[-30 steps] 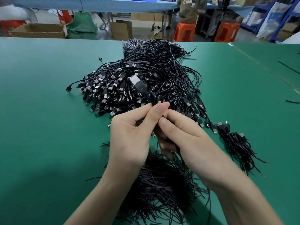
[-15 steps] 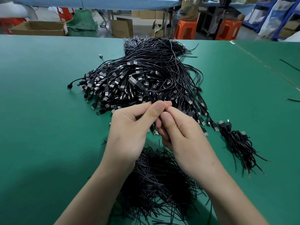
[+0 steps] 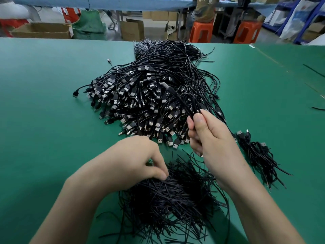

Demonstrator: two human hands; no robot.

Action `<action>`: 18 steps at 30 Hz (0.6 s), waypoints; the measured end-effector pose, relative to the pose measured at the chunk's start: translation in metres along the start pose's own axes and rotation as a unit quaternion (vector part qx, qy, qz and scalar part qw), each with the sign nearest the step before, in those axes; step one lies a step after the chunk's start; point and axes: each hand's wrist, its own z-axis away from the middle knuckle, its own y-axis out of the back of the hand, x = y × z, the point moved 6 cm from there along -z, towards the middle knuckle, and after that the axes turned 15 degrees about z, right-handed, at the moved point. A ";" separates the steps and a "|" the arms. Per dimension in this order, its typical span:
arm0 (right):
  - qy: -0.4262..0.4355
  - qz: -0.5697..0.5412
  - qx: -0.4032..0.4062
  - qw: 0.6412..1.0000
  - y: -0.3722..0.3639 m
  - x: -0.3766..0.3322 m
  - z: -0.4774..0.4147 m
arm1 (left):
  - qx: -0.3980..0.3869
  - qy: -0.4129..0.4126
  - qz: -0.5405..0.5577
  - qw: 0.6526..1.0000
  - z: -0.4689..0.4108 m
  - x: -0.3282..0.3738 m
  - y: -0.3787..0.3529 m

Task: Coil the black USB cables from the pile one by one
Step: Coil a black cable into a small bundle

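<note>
A big pile of black USB cables [image 3: 149, 95] lies on the green table [image 3: 44, 120], plugs toward me. My right hand [image 3: 209, 138] grips one folded black cable [image 3: 186, 101] above the pile's near right edge; its plug points up and left. My left hand [image 3: 133, 161] is lower, fingers curled down onto a heap of short black twist ties [image 3: 175, 205]; whether it pinches a tie is not clear. A small bunch of coiled cables [image 3: 255, 154] lies right of my right hand.
The green table runs far to the left and right. Stray black wire bits [image 3: 314, 70] lie at the far right. Beyond the far edge stand orange stools [image 3: 202, 31], cardboard boxes [image 3: 42, 31] and another person's legs.
My hands have parted. The left hand dropped from the cable down to the heap of ties. The right hand moved right, keeping the folded cable.
</note>
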 end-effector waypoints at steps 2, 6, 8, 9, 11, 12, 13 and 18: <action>0.000 0.000 0.001 1.000 0.001 0.000 0.000 | -0.027 0.014 -0.030 0.999 -0.001 0.002 -0.009; -0.002 0.004 0.006 1.000 0.003 0.000 -0.001 | -0.016 0.028 -0.069 0.997 -0.005 0.003 -0.013; -0.003 0.003 0.006 1.000 0.003 0.000 0.000 | -0.013 0.023 -0.083 0.996 -0.007 0.004 -0.014; -0.003 0.003 0.006 1.000 0.004 0.000 0.000 | -0.013 0.018 -0.087 0.996 -0.007 0.004 -0.014; -0.003 0.000 0.006 1.000 0.005 -0.001 0.000 | -0.006 0.004 -0.092 0.996 -0.007 0.004 -0.015; -0.002 -0.002 0.006 1.000 0.006 -0.002 0.000 | -0.001 -0.006 -0.095 0.995 -0.007 0.004 -0.015; -0.002 -0.004 0.006 1.000 0.006 -0.002 -0.001 | 0.003 -0.017 -0.095 0.995 -0.006 0.005 -0.015; -0.008 -0.007 0.017 1.000 0.011 -0.001 -0.003 | 0.007 -0.050 -0.007 0.999 0.002 0.009 -0.008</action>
